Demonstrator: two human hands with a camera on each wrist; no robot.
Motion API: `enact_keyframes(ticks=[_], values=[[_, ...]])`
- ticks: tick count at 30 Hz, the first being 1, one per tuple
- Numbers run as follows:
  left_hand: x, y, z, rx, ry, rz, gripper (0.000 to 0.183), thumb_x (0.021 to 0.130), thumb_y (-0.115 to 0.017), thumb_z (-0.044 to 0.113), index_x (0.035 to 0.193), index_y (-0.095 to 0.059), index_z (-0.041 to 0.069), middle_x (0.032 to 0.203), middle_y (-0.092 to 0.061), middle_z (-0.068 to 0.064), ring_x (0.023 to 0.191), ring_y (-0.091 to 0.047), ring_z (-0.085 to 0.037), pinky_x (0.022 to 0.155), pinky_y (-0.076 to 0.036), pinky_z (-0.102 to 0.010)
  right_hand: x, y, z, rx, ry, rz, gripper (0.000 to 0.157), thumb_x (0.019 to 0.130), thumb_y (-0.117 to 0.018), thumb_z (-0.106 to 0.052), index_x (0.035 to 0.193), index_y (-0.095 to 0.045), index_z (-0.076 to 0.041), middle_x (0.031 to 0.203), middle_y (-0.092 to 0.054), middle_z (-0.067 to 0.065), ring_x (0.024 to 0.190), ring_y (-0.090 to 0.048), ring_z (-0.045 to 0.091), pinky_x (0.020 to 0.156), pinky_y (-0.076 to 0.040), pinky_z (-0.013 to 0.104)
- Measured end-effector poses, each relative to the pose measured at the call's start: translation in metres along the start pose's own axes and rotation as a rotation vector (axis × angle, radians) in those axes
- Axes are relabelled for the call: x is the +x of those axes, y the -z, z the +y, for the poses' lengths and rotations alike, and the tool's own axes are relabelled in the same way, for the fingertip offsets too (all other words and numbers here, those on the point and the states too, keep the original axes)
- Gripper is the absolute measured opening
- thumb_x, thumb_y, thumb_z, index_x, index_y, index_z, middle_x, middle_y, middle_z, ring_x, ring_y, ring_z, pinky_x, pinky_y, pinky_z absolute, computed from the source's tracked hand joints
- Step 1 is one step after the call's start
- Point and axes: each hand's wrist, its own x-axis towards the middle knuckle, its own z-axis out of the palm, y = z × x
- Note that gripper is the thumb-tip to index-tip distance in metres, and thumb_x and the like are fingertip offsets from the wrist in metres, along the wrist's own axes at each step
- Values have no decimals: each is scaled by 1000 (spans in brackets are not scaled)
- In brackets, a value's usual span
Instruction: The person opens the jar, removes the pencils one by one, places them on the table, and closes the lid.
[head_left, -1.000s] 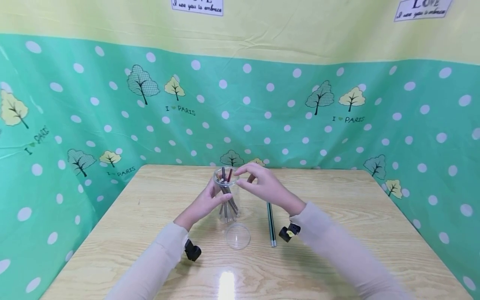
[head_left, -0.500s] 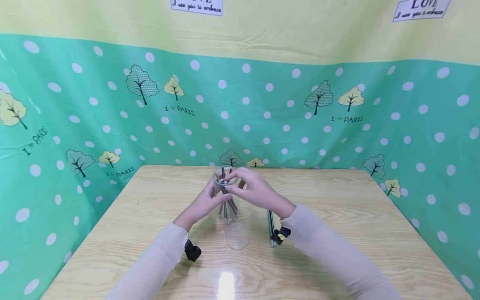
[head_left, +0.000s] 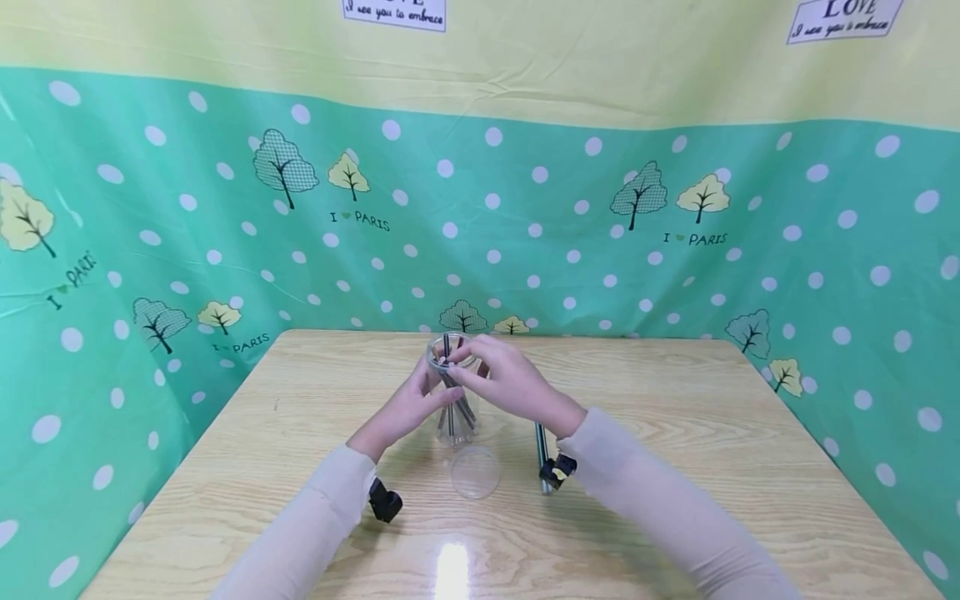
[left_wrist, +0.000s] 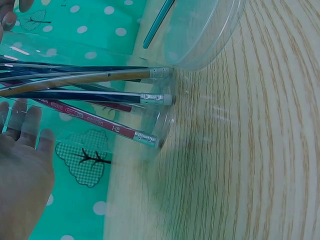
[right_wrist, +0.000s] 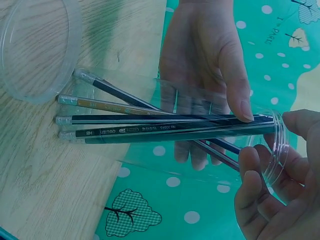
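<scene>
A tall clear plastic jar (head_left: 471, 392) stands upright on the table, with several pencils (head_left: 450, 414) leaning inside. My left hand (head_left: 408, 408) grips the jar's side, its thumb across the front and fingers behind. In the right wrist view the left hand (right_wrist: 205, 60) shows through the clear wall. My right hand (head_left: 506, 375) is over the mouth, index fingertip inside the rim and thumb right at it, close to the pencil tops. I cannot tell whether those fingertips pinch a pencil. In the left wrist view, a red pencil (left_wrist: 95, 119) and others rest eraser end down on the bottom.
A round clear lid (head_left: 476, 472) lies on the wooden table (head_left: 300, 467) in front of the jar. Green pencils (head_left: 542, 442) lie to the right, partly under the right wrist's camera. A green dotted cloth (head_left: 495, 250) hangs behind the table.
My right hand has moved left from the rim's right side to over the jar's mouth, covering the red pencil's top. My left hand and the jar have stayed in place.
</scene>
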Motion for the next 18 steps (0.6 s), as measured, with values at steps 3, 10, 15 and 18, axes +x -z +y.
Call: enact_keyframes(ticks=[3,10,15,18], values=[[-1,0,1,3,8,4,76,100,-65,25,158,-18,40,162,-27,8,148,-25,-24,114,-16,-67,0,0,-1,-8,5,2,15,99,-66,-22,111,-71,-14,112,-64,-3,78,-61,11,70,-54,24],[-1,1,-1,3,2,7,80,100,-65,26,159,-15,40,162,-28,9,148,-24,-23,114,-16,-67,1,-2,-1,-11,22,11,10,98,-67,-21,106,-69,-14,109,-64,-3,77,-60,13,69,-53,24],[-1,1,-1,1,2,-2,79,100,-64,25,161,-15,34,162,-26,9,148,-24,-24,114,-16,-67,1,-1,-1,-15,22,11,9,98,-67,-21,104,-69,-15,105,-63,-4,77,-58,10,69,-53,23],[-1,1,-1,-1,-2,-5,79,100,-64,24,161,-14,31,163,-26,8,148,-24,-25,114,-16,-68,1,0,-1,-9,19,4,9,98,-67,-21,104,-69,-15,104,-64,-4,79,-58,11,69,-53,24]])
